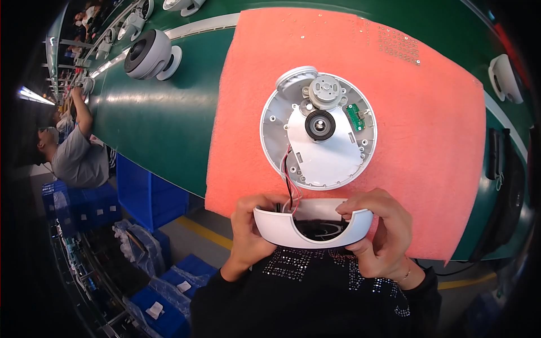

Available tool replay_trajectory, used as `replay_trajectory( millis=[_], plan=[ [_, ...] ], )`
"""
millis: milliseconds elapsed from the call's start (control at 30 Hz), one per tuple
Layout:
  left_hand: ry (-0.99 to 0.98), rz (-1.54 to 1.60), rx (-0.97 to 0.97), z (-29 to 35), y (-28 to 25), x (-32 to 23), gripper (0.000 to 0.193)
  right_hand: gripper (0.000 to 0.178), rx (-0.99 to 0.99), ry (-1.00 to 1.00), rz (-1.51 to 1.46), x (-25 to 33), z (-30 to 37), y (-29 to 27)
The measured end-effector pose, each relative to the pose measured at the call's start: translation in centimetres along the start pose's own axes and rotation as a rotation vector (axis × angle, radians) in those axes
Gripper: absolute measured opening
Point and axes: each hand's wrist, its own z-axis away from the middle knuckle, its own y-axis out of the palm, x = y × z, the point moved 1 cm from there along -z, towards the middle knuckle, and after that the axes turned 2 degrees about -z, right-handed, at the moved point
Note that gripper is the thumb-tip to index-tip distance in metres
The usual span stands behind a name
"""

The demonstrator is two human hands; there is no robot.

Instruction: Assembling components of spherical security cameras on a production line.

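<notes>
My left hand [248,235] and my right hand [385,230] grip opposite ends of a white plastic housing cover [332,240] with a half-round notch and a dark inside. It is tilted up at the near edge of the pink foam mat. Just beyond it lies a round white housing [327,163], open side up, with a silver motor [325,91], a black ring-shaped part [320,125] and a small green circuit board [355,117]. Thin red, black and white wires [288,179] run from the housing into the cover. My left fingertips are partly hidden behind the cover's rim.
The pink foam mat [428,141] covers the green bench [163,112]; small screws [399,46] lie at its far edge. White rounded devices [149,54] stand left and right [505,79]. Blue bins [149,191] sit below left, near a seated person [81,155].
</notes>
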Motion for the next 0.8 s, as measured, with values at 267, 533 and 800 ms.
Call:
replay_trajectory(
  millis=[267,533,800],
  plan=[
    [-0.101,0.053,-0.129,1.4,0.0,1.6,0.057,0.049,0.041,0.054,0.13,-0.8,-0.6,-0.4],
    [-0.241,0.246,-0.153,1.3,0.0,0.8,0.085,0.06,0.092,0.148,-0.055,-0.2,-0.2,0.0],
    [-0.087,0.251,-0.216,-1.1,0.4,-2.5,0.075,0.051,0.078,0.441,-0.327,2.2,-3.5,-1.0]
  ],
)
